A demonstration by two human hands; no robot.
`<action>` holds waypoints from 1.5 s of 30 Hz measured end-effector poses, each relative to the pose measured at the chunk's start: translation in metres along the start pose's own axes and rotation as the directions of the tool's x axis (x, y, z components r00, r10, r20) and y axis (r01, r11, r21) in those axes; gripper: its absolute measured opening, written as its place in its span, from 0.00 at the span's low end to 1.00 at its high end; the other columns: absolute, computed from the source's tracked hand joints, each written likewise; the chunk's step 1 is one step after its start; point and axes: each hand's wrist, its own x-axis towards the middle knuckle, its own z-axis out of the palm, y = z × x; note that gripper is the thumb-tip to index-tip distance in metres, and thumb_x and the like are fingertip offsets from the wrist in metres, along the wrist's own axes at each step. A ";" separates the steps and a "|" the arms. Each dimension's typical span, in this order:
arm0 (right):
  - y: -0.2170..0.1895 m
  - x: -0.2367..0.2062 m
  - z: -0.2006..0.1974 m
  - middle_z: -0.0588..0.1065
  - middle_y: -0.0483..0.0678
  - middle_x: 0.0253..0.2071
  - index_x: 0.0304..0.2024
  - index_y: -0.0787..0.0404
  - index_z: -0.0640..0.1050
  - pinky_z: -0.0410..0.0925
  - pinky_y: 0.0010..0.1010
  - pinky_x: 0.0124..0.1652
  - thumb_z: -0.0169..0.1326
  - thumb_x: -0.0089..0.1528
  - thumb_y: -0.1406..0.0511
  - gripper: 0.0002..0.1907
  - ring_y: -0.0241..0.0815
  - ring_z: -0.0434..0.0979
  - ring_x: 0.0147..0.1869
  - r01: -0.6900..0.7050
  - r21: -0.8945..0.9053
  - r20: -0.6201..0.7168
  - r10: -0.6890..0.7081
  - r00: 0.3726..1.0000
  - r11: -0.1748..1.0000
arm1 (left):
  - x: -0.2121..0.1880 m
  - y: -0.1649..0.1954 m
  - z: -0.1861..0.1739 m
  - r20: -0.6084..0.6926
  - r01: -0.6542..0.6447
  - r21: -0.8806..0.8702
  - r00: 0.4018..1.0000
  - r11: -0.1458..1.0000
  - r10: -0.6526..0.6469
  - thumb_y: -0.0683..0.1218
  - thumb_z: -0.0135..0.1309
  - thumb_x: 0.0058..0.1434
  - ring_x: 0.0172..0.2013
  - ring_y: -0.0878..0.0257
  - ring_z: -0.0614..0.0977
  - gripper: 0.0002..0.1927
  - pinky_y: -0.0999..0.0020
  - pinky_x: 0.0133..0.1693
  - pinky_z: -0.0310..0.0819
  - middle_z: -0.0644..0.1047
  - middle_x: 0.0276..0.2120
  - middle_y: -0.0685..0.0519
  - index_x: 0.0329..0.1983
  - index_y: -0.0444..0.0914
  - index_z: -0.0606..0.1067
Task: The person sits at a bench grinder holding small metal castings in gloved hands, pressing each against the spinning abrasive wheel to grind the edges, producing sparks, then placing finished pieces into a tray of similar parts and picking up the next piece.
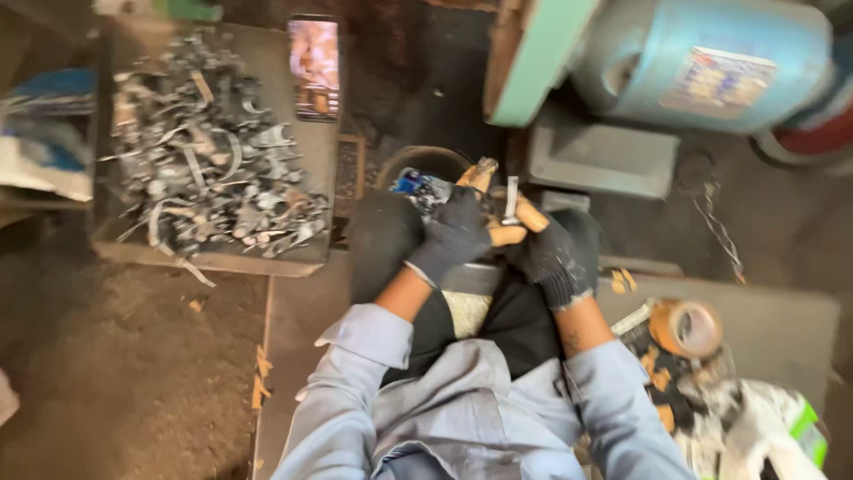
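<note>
In the head view, 2 dark-gloved hands are seen close together above the lap of a seated person in a light blue-grey shirt. The left hand (453, 238) is curled over the near end of a wooden-handled tool (508, 224), its grip pressed together around the pale wood; the right hand (555, 260) is closed on the other part of the same handle, fingers wrapped tight. A small metal piece (511, 201) stands up between the 2 hands, touching the wood — whether it is being fitted or pulled cannot be told through the blur. Just beyond the hands a dark round bucket (425, 163) holds a few coloured scraps. To the left, well apart, a flat tray (306, 253) carries a large heap of grey metal parts (200, 160), with a phone (314, 68) propped at its far edge. To the right, near the right sleeve, a roll of brown tape (687, 328) lies among loose items, and a blue motor housing (711, 62) stands farther off. As a judgement, the work appears to be mid-course: 1 piece is in hand and the heap on the tray looks largely untouched — no finished pile can be made out.
</note>
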 end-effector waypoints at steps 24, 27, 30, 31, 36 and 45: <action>0.021 0.124 -0.064 0.77 0.49 0.44 0.51 0.58 0.75 0.70 0.38 0.45 0.55 0.59 0.71 0.17 0.49 0.78 0.47 0.511 -0.529 0.215 -0.475 0.853 0.678 | 0.085 -0.078 0.030 0.568 0.608 -0.769 0.792 0.198 -0.225 0.54 0.45 0.73 0.31 0.66 0.79 0.21 0.74 0.25 0.67 0.83 0.39 0.53 0.55 0.34 0.77; 0.011 0.115 -0.057 0.75 0.50 0.40 0.45 0.58 0.76 0.70 0.40 0.47 0.53 0.64 0.70 0.08 0.52 0.78 0.48 0.530 -0.817 0.567 -0.485 0.666 -0.227 | 0.086 -0.088 0.021 0.440 0.408 -0.207 0.851 0.889 -0.287 0.46 0.50 0.64 0.34 0.61 0.84 0.17 0.67 0.35 0.78 0.84 0.35 0.49 0.49 0.33 0.81; 0.007 0.101 -0.051 0.76 0.44 0.42 0.51 0.51 0.74 0.72 0.34 0.48 0.53 0.63 0.71 0.15 0.43 0.80 0.48 0.546 -0.784 0.359 -0.502 0.787 0.296 | 0.078 -0.083 0.015 0.409 0.176 -0.599 0.906 0.781 0.109 0.44 0.50 0.66 0.45 0.65 0.82 0.17 0.68 0.48 0.78 0.82 0.44 0.48 0.55 0.32 0.76; 0.007 0.095 -0.051 0.77 0.41 0.43 0.55 0.45 0.72 0.72 0.32 0.45 0.54 0.58 0.73 0.25 0.39 0.80 0.47 0.380 -0.557 0.154 -0.358 0.921 0.738 | 0.075 -0.080 0.016 0.442 0.279 -0.635 0.896 0.721 0.043 0.41 0.53 0.63 0.44 0.65 0.81 0.17 0.68 0.47 0.77 0.81 0.43 0.48 0.55 0.33 0.75; 0.007 0.097 -0.047 0.79 0.46 0.46 0.54 0.57 0.76 0.72 0.29 0.51 0.53 0.66 0.73 0.14 0.38 0.80 0.50 0.315 -0.456 0.090 -0.309 0.947 0.832 | 0.082 -0.071 0.022 0.324 0.237 -0.533 0.944 0.812 -0.062 0.37 0.50 0.67 0.45 0.66 0.84 0.13 0.68 0.49 0.78 0.83 0.44 0.52 0.54 0.35 0.78; -0.016 0.061 -0.029 0.77 0.44 0.43 0.52 0.64 0.77 0.69 0.25 0.47 0.52 0.68 0.65 0.12 0.35 0.76 0.47 0.043 -0.119 -0.008 -0.044 0.999 0.992 | 0.060 -0.012 -0.025 0.581 0.341 -0.587 0.809 0.734 0.089 0.36 0.64 0.59 0.52 0.66 0.77 0.34 0.66 0.55 0.74 0.77 0.54 0.52 0.69 0.34 0.67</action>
